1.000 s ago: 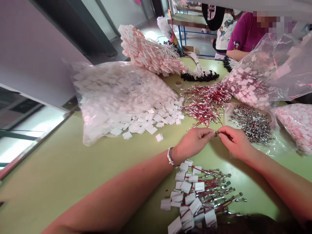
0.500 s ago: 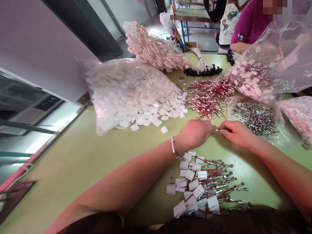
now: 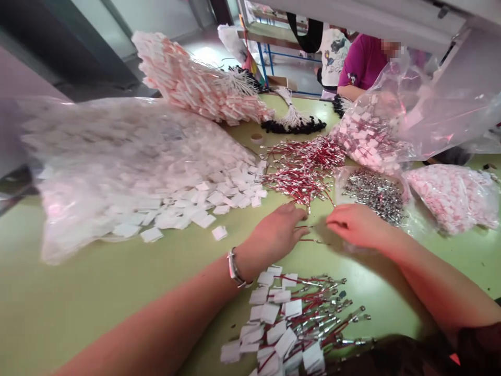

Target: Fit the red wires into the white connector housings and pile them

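Head view: the left hand (image 3: 276, 232) and right hand (image 3: 354, 225) rest on the green surface (image 3: 97, 297), slightly apart, fingers pinched on a thin red wire (image 3: 311, 240) between them. The step in hand appears to be fitting one lead. At 12 o'clock lies the red wire pile (image 3: 303, 169); at 1 o'clock an open clear bag (image 3: 346, 180) holds metal terminals (image 3: 373, 193); at 10 o'clock a plastic bag (image 3: 58, 156) spills white housings (image 3: 207, 201). Finished assemblies (image 3: 293, 324) lie at 6 o'clock.

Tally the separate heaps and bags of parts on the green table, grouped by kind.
Clear plastic bags of parts: 4 (white tags, tagged wires, metal pieces, pink-white parts)
Loose red wire heap: 1
Tagged wire pile near the hands: 1
Pink-white bundle stack: 1
Black-tipped bundle: 1
Total: 8
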`<action>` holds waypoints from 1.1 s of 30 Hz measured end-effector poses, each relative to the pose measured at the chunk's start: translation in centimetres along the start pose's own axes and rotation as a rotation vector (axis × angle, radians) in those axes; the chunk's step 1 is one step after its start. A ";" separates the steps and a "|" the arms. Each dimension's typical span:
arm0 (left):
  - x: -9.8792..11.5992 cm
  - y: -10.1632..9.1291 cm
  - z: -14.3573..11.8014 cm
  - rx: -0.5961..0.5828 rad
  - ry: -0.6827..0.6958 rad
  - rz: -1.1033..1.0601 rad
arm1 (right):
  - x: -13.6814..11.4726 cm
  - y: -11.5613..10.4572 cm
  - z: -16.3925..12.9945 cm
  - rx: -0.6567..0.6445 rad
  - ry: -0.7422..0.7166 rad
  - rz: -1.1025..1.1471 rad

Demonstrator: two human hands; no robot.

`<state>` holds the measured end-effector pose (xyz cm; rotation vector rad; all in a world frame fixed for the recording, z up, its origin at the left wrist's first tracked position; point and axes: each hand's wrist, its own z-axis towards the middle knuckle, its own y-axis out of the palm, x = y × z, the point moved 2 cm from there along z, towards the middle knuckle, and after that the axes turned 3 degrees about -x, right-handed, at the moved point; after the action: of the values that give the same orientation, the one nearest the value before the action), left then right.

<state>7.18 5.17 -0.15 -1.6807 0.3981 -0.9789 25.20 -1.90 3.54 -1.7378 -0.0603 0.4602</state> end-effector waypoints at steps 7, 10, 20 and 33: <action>0.1 0.9 1.0 0.040 0.031 0.037 | 10.9 -4.3 -5.4 0.039 0.641 -0.187; 0.3 0.3 0.8 0.132 0.071 -0.091 | 12.1 -2.6 -5.7 0.048 0.546 -0.175; 0.1 -1.1 0.0 0.183 -0.067 -0.409 | 8.7 -1.5 -0.1 0.184 0.436 -0.238; 0.6 0.3 0.3 0.115 -0.165 -0.755 | 4.6 -2.3 0.2 0.306 0.270 0.570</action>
<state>7.86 4.85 -0.18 -1.8160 -0.4348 -1.3500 29.88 0.17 4.48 -1.4815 0.6806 0.6044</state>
